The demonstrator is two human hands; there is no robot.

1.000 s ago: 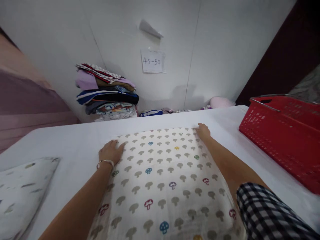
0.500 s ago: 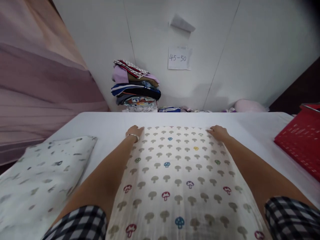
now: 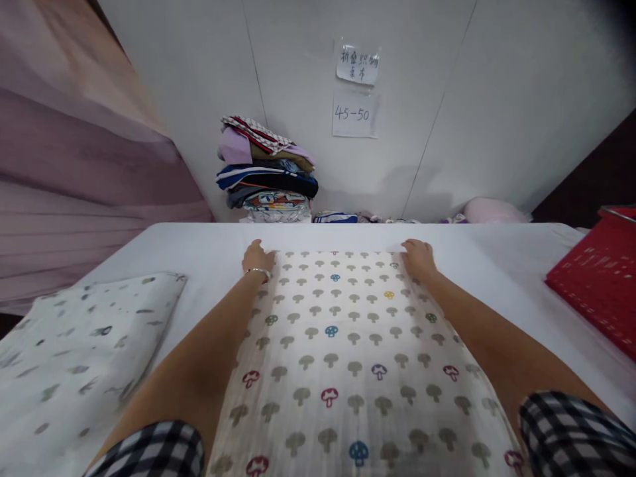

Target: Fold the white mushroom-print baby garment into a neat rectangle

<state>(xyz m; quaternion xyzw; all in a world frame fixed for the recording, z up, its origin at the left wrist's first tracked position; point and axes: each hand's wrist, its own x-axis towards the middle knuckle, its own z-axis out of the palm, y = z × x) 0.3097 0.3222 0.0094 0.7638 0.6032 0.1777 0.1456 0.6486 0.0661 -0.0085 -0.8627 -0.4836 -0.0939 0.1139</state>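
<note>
Mushroom-print cloth (image 3: 354, 344) lay flat on the white table (image 3: 501, 265), between the forearms, running from the far corners back toward the wearer and out at the bottom of the view. Visible long axis looked front-to-back, but the near end was cut off, so full length couldn't be judged. Left hand (image 3: 256, 258) was at the far left corner, right hand (image 3: 420, 258) at the far right one; most of the cloth lay on the wearer's side of both, and neither hand was clearly nearer. Both touched the cloth's edges with fingers partly bent; couldn't tell whether either one pinched the fabric or just rested on it. Counts: two hands, one mushroom-print cloth, one other printed cloth (image 3: 94, 351) left of the left forearm, one red basket (image 3: 596, 281) at the right, partly out of frame, one bracelet (image 3: 260, 271) on the left wrist, two checked sleeves (image 3: 154, 450). Behind the table: one stack of folded fabrics (image 3: 271, 179), layers too jumbled to count, plus one pink bundle (image 3: 497, 209) further right. Two paper notes (image 3: 354, 114) on the wall, one above the other, lower one reading 45-50. Pink drape (image 3: 74, 172) hung at far left.
</note>
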